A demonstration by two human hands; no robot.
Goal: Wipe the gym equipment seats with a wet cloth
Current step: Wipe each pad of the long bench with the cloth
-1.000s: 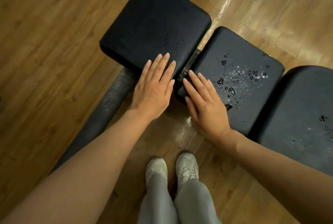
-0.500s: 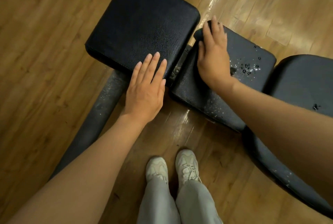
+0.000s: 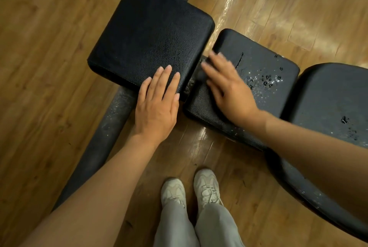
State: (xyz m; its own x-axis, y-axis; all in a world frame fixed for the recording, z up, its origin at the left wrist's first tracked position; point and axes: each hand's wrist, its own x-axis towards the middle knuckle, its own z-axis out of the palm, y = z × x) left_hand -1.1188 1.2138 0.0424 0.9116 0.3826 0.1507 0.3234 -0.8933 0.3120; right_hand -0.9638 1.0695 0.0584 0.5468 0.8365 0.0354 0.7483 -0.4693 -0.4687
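A dark round frame tube (image 3: 103, 139) was seen running diagonally over the wooden plank floor (image 3: 39, 67), passing beneath the pads. Above it, a square black seat pad (image 3: 151, 33) with a pebbled surface was positioned at the left of the bench. The left hand (image 3: 157, 105) was laid flat on that pad's near corner, its fingers straight, slightly spread and holding nothing. Between this pad and the next, a narrow gap with a metal hinge bracket (image 3: 190, 85) was visible. Just beyond the gap, a smaller middle pad (image 3: 264, 67) was found, its right half dotted with water droplets (image 3: 266, 81). The right hand (image 3: 229, 87) was pressed palm-down on the middle pad's left end; its fingers were extended but blurred by motion, and whether a cloth lay beneath them could not be told. A third, larger pad (image 3: 334, 99) was set at the far right, with a few droplets on it. Two pale sneakers (image 3: 191, 191) and light grey trouser legs (image 3: 199, 227) were seen at the bottom edge.
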